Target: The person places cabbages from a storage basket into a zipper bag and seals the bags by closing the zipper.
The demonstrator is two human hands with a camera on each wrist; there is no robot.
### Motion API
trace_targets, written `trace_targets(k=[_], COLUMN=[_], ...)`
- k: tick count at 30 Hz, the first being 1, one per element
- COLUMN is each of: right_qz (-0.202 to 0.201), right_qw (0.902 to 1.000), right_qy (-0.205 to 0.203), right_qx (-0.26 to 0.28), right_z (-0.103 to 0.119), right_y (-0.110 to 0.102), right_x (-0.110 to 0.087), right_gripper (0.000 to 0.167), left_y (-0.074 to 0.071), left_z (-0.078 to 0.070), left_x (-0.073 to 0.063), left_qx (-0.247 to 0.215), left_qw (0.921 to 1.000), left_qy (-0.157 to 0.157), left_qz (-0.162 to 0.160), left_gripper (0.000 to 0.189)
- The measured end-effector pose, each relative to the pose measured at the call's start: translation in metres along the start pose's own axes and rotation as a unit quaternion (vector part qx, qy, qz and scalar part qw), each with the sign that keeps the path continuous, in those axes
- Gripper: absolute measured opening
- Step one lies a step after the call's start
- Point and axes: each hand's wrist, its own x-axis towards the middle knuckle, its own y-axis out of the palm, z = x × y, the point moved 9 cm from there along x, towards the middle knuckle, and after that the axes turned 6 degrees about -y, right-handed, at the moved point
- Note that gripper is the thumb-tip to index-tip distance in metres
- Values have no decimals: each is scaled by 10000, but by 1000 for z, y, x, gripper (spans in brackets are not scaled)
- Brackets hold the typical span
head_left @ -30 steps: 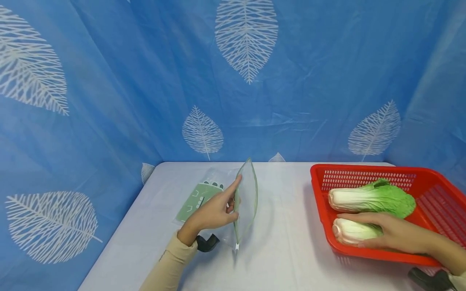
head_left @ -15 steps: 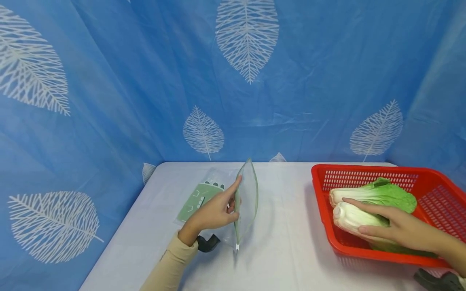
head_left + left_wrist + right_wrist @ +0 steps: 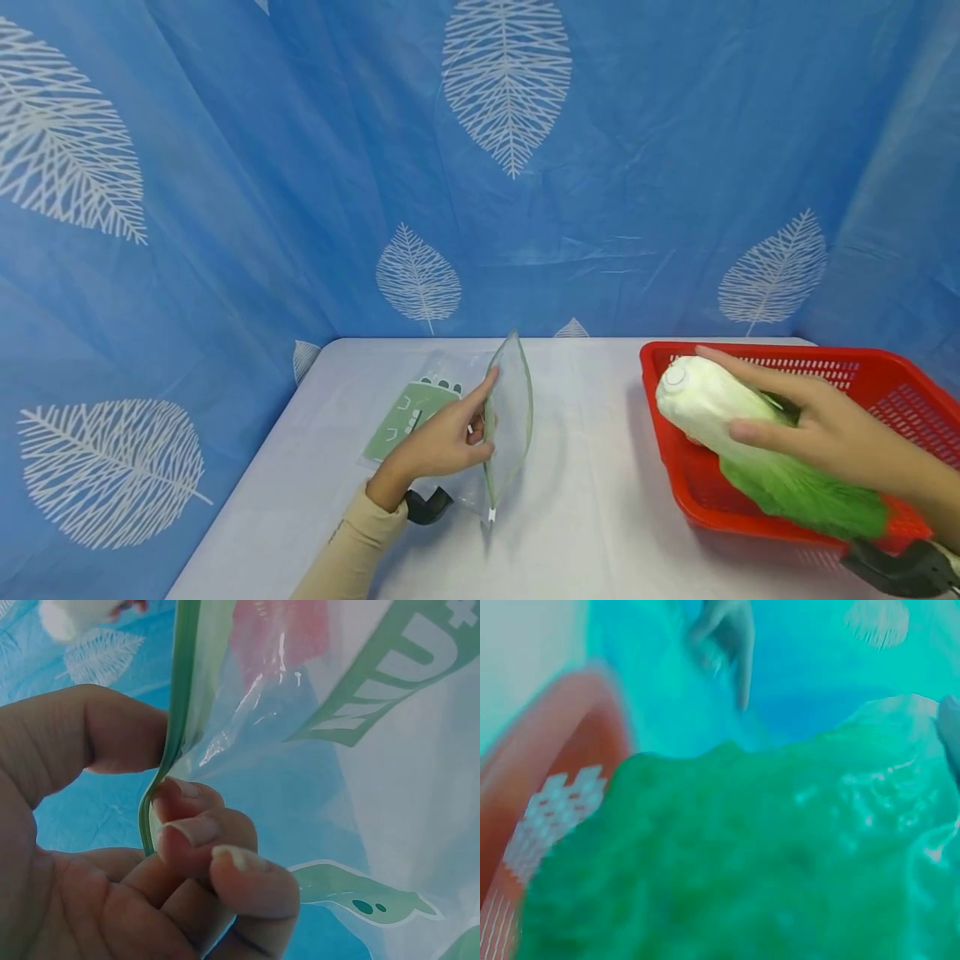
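Note:
On the left of the table in the head view, my left hand (image 3: 450,429) holds the rim of a clear zip bag (image 3: 513,412) with a green cartoon print. The left wrist view shows thumb and curled fingers pinching its green zip edge (image 3: 180,697); the mouth gapes toward the right. At the other side my right hand (image 3: 825,425) grips a napa cabbage (image 3: 708,408) above the red basket (image 3: 677,487), white base tilted up and leaves hanging low. Its green leaves fill the right wrist view, blurred. The second cabbage is almost wholly hidden behind it.
A white-covered table (image 3: 585,500) carries the bag and basket. Blue curtains (image 3: 630,167) with white leaf prints stand behind and to the left. A white slider (image 3: 491,515) sits at the bag's near corner. Black wrist mounts are on both arms.
My right hand has lifted the nearer cabbage out of the basket, its base rising and swinging up toward the far left. My left hand and the bag have stayed nearly still.

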Motion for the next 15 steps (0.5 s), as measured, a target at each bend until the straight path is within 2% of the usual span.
trace_targets(k=[6, 9, 12, 15], right_qz=[93, 268, 338, 346], right_qw=[9943, 9879, 9826, 9794], right_qy=[-902, -1285, -1524, -1538], right_qx=[561, 824, 1001, 1263], right_z=[55, 72, 84, 92], right_y=[19, 33, 46, 59], right_x=[25, 42, 56, 67], right_gripper=[85, 87, 87, 87], left_y=[1, 0, 1, 1], left_z=[-1, 1, 1, -1], left_x=[-1, -4, -5, -2], left_qx=[6, -24, -32, 1], left_qw=[10000, 10000, 10000, 10000], left_qy=[33, 0, -8, 56], left_qz=[-13, -57, -41, 12], left_gripper=[97, 97, 97, 97])
